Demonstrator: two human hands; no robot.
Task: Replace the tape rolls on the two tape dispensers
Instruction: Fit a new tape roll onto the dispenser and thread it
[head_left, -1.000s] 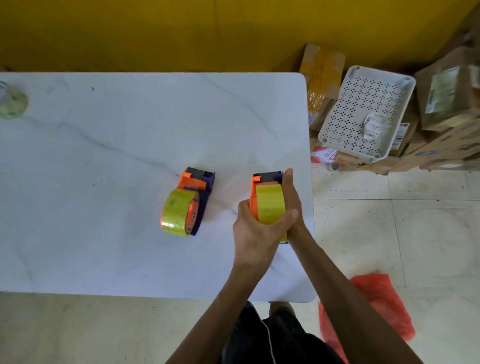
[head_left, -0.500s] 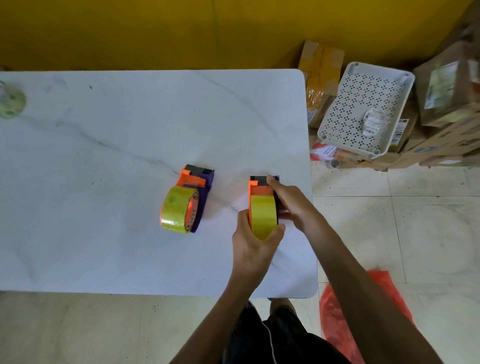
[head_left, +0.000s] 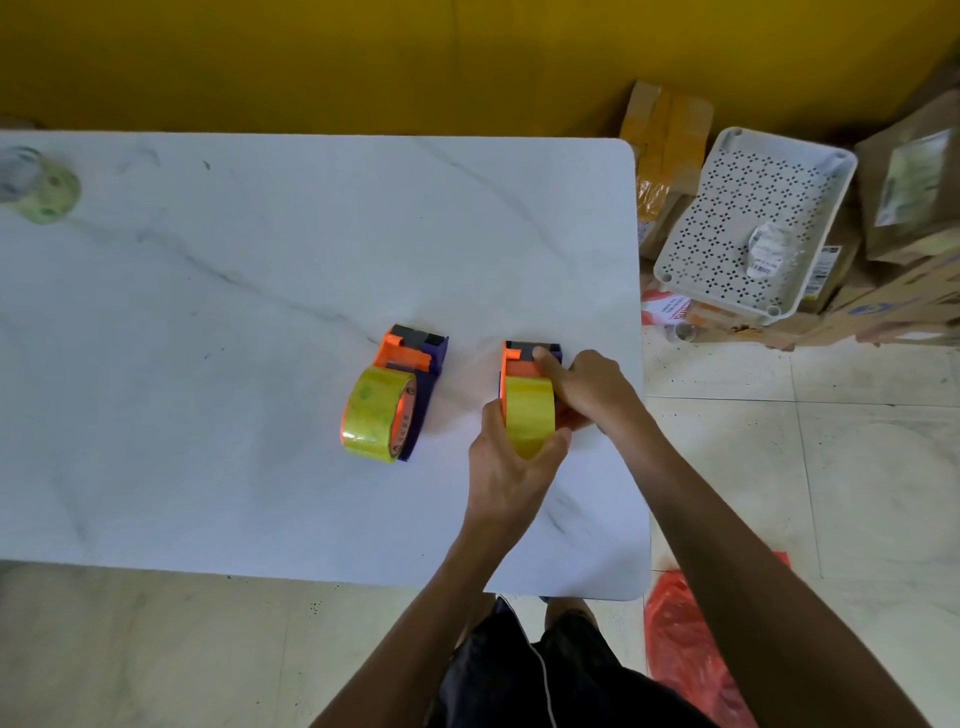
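Note:
Two orange-and-purple tape dispensers stand side by side on the white marble table (head_left: 260, 312). The left dispenser (head_left: 415, 358) stands untouched with a yellow tape roll (head_left: 376, 413) on it. The right dispenser (head_left: 524, 358) carries another yellow tape roll (head_left: 529, 415). My left hand (head_left: 506, 467) grips that roll from the near side, thumb on the left and fingers on the right. My right hand (head_left: 587, 387) holds the right dispenser's right side, with its fingertip resting on the dark front part.
A pale green tape roll (head_left: 44, 189) lies at the table's far left edge. On the floor to the right are a white perforated tray (head_left: 748, 223), cardboard boxes (head_left: 670, 150) and a red plastic bag (head_left: 685, 639). A yellow wall runs behind the table.
My right hand slid from the near side of the right roll forward along the dispenser's right side to its front. The dispenser now stands more upright. The left hand keeps its grip.

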